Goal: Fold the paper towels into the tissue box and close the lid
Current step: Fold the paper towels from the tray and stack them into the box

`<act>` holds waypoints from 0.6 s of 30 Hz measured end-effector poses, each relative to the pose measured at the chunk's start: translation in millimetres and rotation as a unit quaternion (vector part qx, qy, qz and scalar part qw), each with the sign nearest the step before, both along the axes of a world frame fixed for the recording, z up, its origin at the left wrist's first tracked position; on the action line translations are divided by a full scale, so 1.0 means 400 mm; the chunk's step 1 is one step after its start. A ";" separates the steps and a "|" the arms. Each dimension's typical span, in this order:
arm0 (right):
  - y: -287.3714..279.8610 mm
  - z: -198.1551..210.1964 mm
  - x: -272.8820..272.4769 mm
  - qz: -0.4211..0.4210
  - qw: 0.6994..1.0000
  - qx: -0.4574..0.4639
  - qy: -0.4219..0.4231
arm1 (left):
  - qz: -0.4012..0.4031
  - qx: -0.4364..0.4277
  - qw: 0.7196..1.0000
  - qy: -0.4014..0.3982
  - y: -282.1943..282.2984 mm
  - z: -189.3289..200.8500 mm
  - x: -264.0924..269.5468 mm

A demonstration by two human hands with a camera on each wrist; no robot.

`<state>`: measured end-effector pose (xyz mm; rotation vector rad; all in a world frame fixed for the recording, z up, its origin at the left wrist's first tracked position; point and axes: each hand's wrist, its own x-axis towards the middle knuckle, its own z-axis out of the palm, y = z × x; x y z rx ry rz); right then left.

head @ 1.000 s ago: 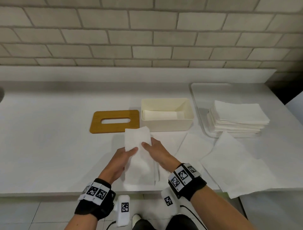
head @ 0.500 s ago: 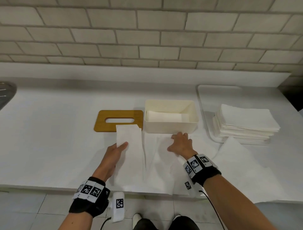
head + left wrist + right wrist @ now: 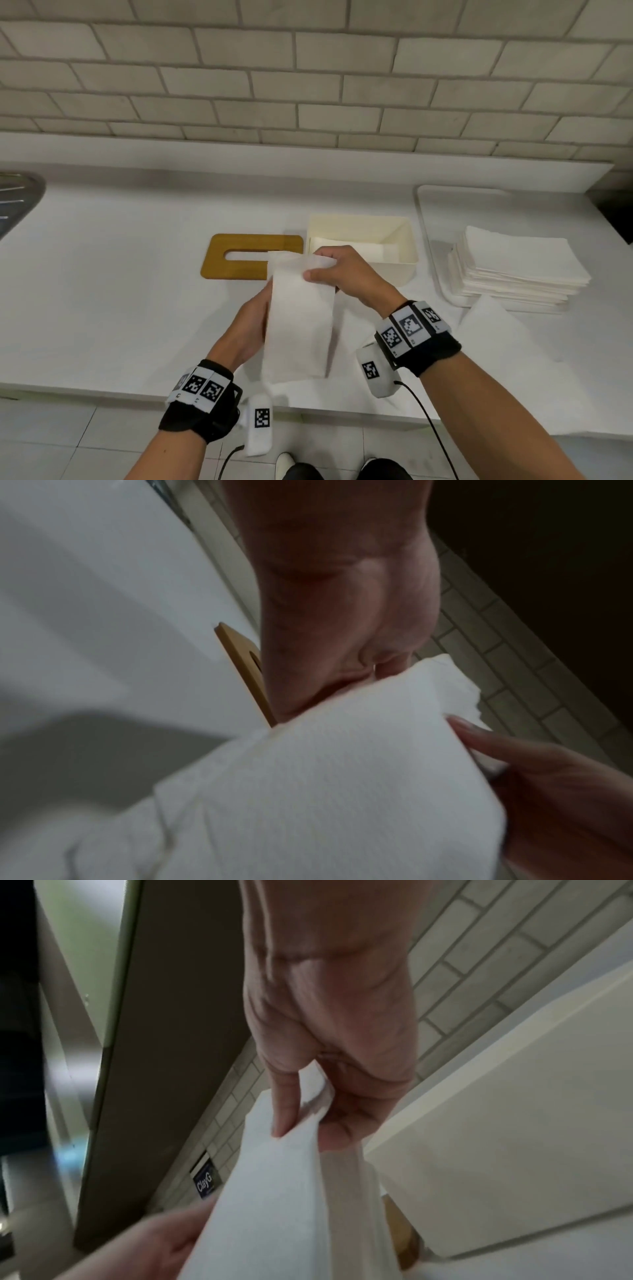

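A folded white paper towel (image 3: 298,318) hangs just above the counter's front, lifted between both hands. My right hand (image 3: 320,270) pinches its top right corner, thumb on the near face; the right wrist view shows this pinch (image 3: 301,1118). My left hand (image 3: 263,311) holds the towel's left edge, its fingers hidden behind the sheet. The left wrist view shows the towel (image 3: 342,777) running into that hand. The cream tissue box (image 3: 404,253) stands open right behind, with a folded towel (image 3: 370,248) inside. Its wooden slotted lid (image 3: 236,263) lies flat to the box's left.
A stack of paper towels (image 3: 513,267) sits on a white tray (image 3: 428,219) at the right. Loose unfolded sheets (image 3: 496,346) lie on the counter in front of the tray and under my hands. A sink edge (image 3: 20,198) shows far left. A brick wall backs the counter.
My right hand left the counter by the box and came back to pinch the folded towel's top corner. Both hands have lifted the towel off the counter.
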<state>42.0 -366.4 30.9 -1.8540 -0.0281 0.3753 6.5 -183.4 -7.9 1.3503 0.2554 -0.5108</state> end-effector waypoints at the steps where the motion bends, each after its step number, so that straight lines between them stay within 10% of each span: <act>1: 0.012 0.000 0.006 -0.010 1.000 -0.002 -0.007 | 0.002 -0.033 0.999 0.013 -0.006 0.002 -0.001; 5: 0.041 -0.033 0.005 -0.077 0.994 -0.067 -0.050 | -0.008 -0.090 0.995 0.037 -0.005 -0.010 -0.008; 10: 0.043 -0.088 -0.058 -0.150 0.980 0.129 0.034 | 0.052 -0.054 0.997 -0.030 0.009 -0.017 0.011; 18: 0.071 -0.131 -0.098 -0.116 0.982 0.146 0.002 | 0.044 -0.039 0.995 -0.075 0.001 -0.023 0.031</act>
